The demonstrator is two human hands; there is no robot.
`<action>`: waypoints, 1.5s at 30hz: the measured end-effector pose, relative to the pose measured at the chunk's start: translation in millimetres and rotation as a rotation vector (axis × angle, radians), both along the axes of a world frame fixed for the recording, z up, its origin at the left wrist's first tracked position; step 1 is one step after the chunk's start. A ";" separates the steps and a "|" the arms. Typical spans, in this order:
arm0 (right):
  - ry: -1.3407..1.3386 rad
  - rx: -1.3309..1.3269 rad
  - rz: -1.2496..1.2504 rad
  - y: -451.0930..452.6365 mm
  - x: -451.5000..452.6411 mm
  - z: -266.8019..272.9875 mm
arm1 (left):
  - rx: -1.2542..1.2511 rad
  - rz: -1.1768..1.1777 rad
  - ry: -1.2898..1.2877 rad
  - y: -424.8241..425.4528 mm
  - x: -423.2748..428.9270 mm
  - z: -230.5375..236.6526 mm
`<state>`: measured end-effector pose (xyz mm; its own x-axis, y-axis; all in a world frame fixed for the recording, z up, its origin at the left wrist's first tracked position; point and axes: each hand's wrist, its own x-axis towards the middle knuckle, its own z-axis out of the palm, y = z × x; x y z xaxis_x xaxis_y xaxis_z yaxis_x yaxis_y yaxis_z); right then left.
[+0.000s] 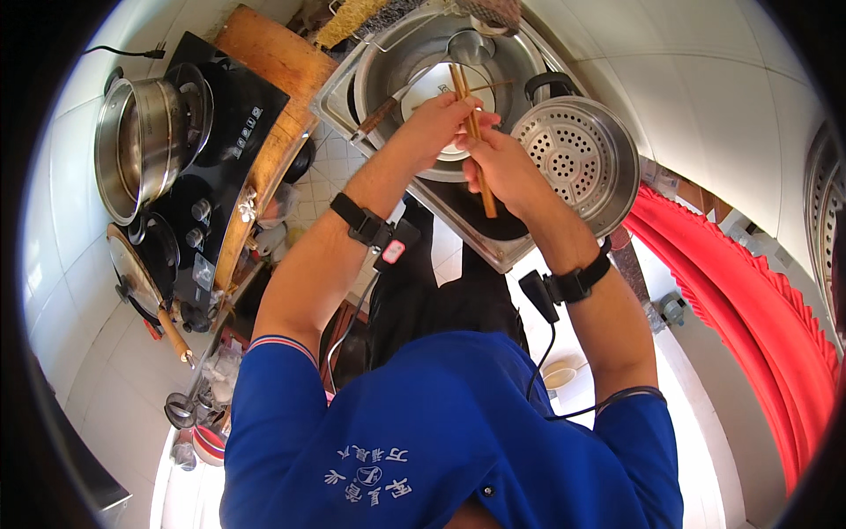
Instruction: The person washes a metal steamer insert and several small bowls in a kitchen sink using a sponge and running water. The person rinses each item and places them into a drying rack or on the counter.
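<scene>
Both hands are over a large metal basin [377, 79] set in the sink. A bundle of wooden chopsticks [488, 192] passes slantwise between them. My left hand [441, 122] holds the bundle around its upper part. My right hand [497, 159] grips it lower down, and the ends stick out below. In the basin lies a white plate or bowl [433, 78] with a small printed mark, partly hidden by my hands. A ladle [378, 120] rests across the basin, its wooden handle towards me. Another thin stick [496, 85] shows right of the bundle.
A perforated metal steamer [562, 164] stands at the sink's right side. Left are a black cooktop [228, 122] with a steel pot [152, 142], a lidded pan [135, 268] and a wooden board [271, 49]. A red curtain [747, 297] hangs right. Cables run from both wrist straps.
</scene>
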<state>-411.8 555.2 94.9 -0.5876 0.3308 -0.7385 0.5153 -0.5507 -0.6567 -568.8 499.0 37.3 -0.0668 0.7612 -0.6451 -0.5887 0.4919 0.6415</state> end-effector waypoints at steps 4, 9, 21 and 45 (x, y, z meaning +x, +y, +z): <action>-0.178 0.035 -0.032 2.7 23.5 6.2 | 0.025 -0.248 0.693 14.9 -57.6 -38.3; -0.237 0.068 -0.062 -11.6 53.2 11.5 | 0.164 -0.762 1.093 59.7 -51.6 -79.4; -0.291 0.101 -0.193 -30.2 103.6 13.5 | -0.030 -1.463 1.121 131.7 -9.0 -140.2; -0.116 0.034 -0.121 -37.4 91.5 5.6 | -0.237 -0.001 0.248 -27.0 25.0 17.6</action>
